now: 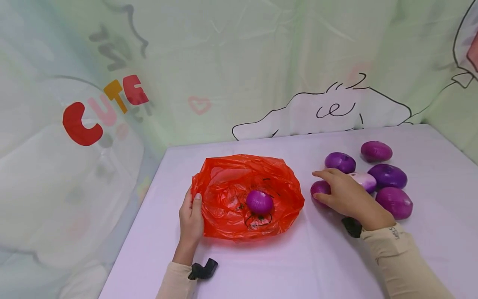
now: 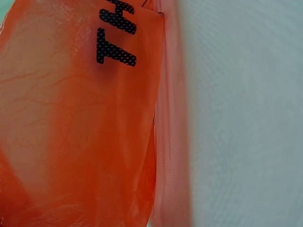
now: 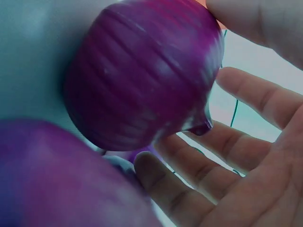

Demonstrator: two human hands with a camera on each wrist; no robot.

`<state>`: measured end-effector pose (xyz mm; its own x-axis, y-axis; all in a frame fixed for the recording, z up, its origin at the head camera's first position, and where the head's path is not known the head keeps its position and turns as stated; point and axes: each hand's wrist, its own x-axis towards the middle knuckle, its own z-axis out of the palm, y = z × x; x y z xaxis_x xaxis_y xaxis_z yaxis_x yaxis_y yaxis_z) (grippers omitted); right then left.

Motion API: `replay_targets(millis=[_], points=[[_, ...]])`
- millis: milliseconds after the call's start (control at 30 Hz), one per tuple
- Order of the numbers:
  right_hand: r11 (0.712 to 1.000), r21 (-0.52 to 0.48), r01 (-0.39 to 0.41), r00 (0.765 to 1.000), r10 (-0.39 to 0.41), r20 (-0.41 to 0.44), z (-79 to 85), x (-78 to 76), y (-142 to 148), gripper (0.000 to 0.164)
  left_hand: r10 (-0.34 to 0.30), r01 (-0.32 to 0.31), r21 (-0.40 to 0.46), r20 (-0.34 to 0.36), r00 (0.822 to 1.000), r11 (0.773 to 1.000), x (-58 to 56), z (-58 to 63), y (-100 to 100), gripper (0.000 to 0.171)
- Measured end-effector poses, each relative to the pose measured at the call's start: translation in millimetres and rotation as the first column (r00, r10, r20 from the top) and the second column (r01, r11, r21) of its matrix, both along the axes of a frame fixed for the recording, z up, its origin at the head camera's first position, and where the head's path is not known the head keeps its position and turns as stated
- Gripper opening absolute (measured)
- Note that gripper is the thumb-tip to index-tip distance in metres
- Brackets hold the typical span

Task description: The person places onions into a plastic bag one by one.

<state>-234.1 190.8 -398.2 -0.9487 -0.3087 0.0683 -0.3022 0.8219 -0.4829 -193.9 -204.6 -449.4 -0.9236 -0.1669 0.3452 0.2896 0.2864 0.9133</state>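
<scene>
A red plastic bag (image 1: pixel 220 211) lies with its mouth spread wide, and one red onion (image 1: pixel 259 202) sits inside. My left hand (image 1: pixel 192 220) grips the bag's left rim, thumb on the inner side. In the left wrist view the bag's printed side (image 2: pixel 71 118) fills the left half. To the right of the bag, my right hand (image 1: pixel 345 195) is over another red onion (image 1: pixel 317 192). The right wrist view shows the thumb right at this onion (image 3: pixel 142 75), with the other fingers spread loosely around its stem end.
Several more purple onions cluster beside and behind the right hand, among them a dark one (image 1: pixel 387 176), a magenta one (image 1: pixel 394 203) and a pale one (image 1: pixel 364 181). A white cloth covers the table (image 1: pixel 276 270). A printed curtain (image 1: pixel 239 74) hangs behind it.
</scene>
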Motion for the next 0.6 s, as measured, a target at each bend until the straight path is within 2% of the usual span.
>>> replay_targets(millis=[600], points=[[0.999,0.049,-0.025,0.995,0.02,0.102,-7.6,-0.2,-0.8,0.071,0.01,-0.01,-0.005,0.003,1.0,1.0,0.2,1.6,0.8,0.049]])
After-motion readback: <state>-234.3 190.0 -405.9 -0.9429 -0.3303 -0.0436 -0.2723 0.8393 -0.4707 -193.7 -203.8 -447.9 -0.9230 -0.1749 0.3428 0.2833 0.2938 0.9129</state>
